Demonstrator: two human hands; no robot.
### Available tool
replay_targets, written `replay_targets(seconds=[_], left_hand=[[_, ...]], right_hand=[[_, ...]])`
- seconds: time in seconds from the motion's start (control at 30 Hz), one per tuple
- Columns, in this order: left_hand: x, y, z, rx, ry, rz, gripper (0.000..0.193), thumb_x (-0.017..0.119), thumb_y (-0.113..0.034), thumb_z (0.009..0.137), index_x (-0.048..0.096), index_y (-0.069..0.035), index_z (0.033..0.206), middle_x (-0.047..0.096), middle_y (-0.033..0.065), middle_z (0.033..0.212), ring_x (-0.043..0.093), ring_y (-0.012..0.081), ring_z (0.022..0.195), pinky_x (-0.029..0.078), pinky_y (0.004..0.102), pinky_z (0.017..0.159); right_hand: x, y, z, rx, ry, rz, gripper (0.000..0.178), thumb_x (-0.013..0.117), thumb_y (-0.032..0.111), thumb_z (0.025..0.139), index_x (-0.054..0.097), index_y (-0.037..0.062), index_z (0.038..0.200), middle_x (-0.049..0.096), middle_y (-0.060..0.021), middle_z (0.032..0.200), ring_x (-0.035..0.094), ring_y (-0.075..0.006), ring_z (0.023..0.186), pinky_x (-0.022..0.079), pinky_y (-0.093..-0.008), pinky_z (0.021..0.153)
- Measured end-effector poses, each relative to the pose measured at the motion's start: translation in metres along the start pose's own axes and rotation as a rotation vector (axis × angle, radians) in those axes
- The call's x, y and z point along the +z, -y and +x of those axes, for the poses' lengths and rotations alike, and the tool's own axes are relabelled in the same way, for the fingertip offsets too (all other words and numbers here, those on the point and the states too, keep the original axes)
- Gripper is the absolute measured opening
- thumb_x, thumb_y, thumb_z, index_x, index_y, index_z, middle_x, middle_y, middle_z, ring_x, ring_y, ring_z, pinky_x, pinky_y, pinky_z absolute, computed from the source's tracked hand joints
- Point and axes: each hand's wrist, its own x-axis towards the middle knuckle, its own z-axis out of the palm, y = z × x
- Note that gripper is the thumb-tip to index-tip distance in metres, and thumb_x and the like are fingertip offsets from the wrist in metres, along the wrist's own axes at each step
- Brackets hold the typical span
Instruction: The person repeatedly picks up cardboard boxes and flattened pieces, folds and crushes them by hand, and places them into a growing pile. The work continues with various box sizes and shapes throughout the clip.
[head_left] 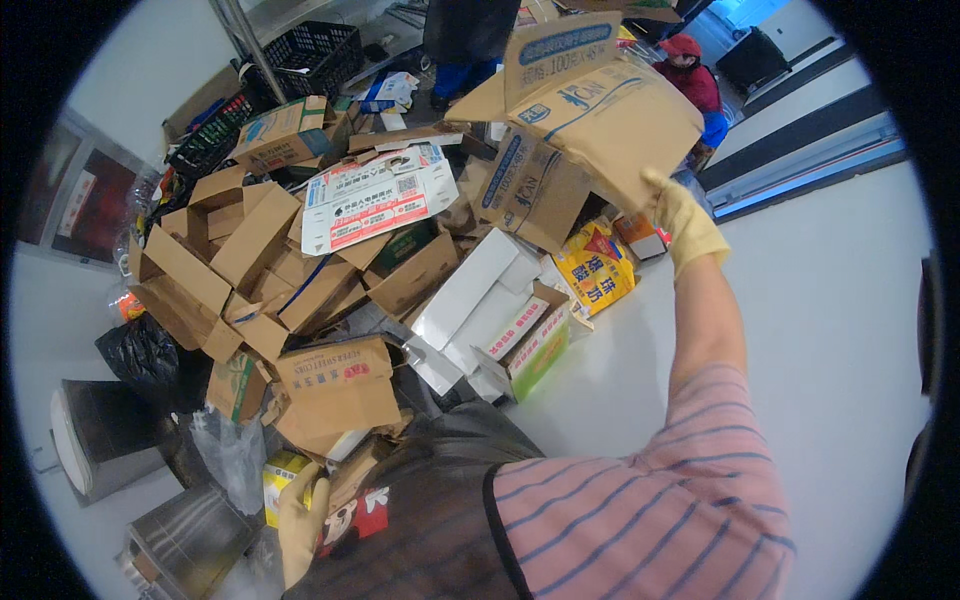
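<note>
A large brown cardboard box point(610, 110) with blue print and a raised flap is held up at the upper right. My right hand point(685, 220), in a pale yellow glove, grips its lower right corner with the arm stretched out. Another brown box with a blue panel point(538, 190) is just below and left of it. Low beside my apron, my left hand point(300, 520) wears the same kind of glove. Its fingers look loosely bent and apart, in front of a small yellow box point(283, 482); I see nothing held in them.
Opened cardboard boxes point(230, 240) pile up ahead, with a flattened white-and-red carton point(380, 198) on top. A white box point(475, 300) and a yellow carton point(595, 268) edge the pale floor point(800, 300). Bins point(190, 545) stand lower left. A person point(690, 90) in a red cap is farther back.
</note>
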Motion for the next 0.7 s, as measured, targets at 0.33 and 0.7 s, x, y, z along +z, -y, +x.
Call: replay_targets(seconds=[0.33,0.7], left_hand=[[0.014,0.051,-0.027,-0.179,0.025,0.016,0.054,0.071,-0.037,0.108,0.068,0.001,0.148,0.075,0.0234,0.139,0.07,0.0328,0.132,0.051,0.0402,0.114],[0.086,0.189,-0.136,-0.624,0.213,-0.254,0.051,0.071,-0.034,0.11,0.067,-0.001,0.149,0.074,0.0229,0.14,0.07,0.0324,0.133,0.053,0.0416,0.112]], right_hand=[[-0.072,-0.204,0.031,0.021,-0.068,-0.581,0.02,0.081,0.031,0.099,0.074,0.0159,0.11,0.064,0.0003,0.08,0.064,-0.0156,0.072,0.051,-0.0345,0.062],[0.171,-0.488,-0.099,0.564,0.57,-0.809,0.077,0.087,0.046,0.09,0.066,0.0014,0.149,0.07,-0.0165,0.134,0.063,-0.028,0.123,0.054,-0.0424,0.101]])
